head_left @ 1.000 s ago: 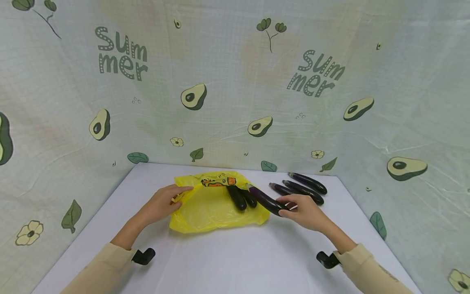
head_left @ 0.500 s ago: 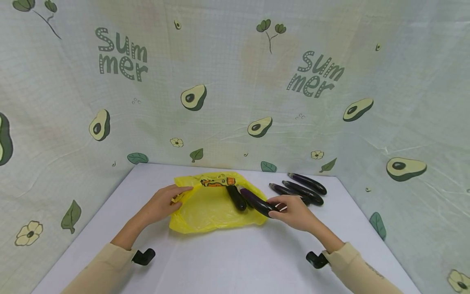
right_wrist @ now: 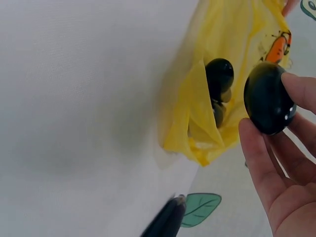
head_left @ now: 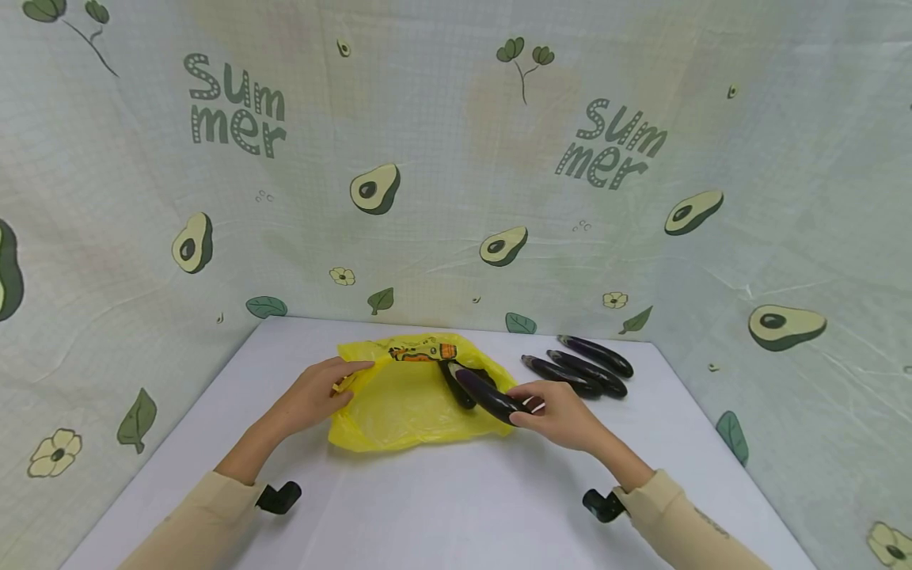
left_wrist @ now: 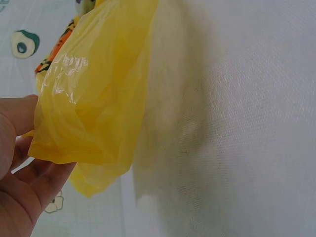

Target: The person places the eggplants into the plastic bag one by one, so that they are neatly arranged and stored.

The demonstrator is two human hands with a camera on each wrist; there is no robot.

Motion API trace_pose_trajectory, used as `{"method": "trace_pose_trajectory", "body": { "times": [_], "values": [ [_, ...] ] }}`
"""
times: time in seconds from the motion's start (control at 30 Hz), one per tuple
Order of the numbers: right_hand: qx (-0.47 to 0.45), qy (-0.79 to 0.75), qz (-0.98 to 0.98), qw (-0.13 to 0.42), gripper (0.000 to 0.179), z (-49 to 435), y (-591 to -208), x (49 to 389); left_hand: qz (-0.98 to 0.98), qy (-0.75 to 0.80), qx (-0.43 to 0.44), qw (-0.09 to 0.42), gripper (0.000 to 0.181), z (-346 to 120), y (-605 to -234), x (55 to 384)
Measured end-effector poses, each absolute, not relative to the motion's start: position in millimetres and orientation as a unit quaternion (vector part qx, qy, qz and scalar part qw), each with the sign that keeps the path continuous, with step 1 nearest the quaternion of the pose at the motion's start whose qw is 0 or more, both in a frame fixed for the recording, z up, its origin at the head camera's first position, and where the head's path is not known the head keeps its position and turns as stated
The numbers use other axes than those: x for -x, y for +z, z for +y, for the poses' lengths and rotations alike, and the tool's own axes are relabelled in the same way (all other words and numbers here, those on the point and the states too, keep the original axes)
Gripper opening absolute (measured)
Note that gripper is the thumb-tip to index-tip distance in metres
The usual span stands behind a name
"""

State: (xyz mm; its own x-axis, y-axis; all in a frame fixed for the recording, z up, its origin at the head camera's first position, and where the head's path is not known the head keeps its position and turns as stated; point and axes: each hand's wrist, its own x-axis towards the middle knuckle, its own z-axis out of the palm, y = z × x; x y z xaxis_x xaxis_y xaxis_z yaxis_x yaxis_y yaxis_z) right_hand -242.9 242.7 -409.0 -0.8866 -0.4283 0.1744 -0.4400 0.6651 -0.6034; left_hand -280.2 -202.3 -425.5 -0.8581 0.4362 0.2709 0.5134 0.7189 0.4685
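Note:
A yellow plastic bag (head_left: 399, 404) lies with its mouth toward the front of the table, and my left hand (head_left: 318, 389) grips its left edge. In the left wrist view, fingers and thumb pinch the thin film of the bag (left_wrist: 98, 94). My right hand (head_left: 559, 413) holds a dark purple eggplant (head_left: 488, 393) by its rounded end, the stem end pointing into the bag's mouth. Behind it, other eggplants (right_wrist: 219, 79) rest inside the bag, partly hidden by the held one in the head view.
Three more eggplants (head_left: 591, 369) lie side by side on the white table (head_left: 427, 507), at the back right behind my right hand. A patterned cloth (head_left: 435, 119) with avocado prints stands around the back and sides.
My right hand has moved left with the eggplant, bringing its stem end over the bag's opening and across the eggplants there. The left hand has kept its grip in place.

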Motion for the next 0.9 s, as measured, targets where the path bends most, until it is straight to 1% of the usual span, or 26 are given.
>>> {"method": "trace_pose_trajectory", "body": {
  "times": [0.23, 0.53, 0.9],
  "values": [
    [-0.237, 0.336, -0.911, 0.012, 0.037, 232, -412, 246, -0.924, -0.273, 0.258, 0.073, 0.059, -203, -426, 279],
    [-0.196, 0.342, -0.919, 0.010, 0.037, 208, -416, 249, -0.926, -0.272, 0.252, 0.071, 0.059, -203, -424, 278],
    [-0.170, 0.346, -0.922, 0.028, 0.035, 188, -429, 255, -0.924, -0.275, 0.255, 0.075, 0.058, -206, -425, 279]
  ]
}}
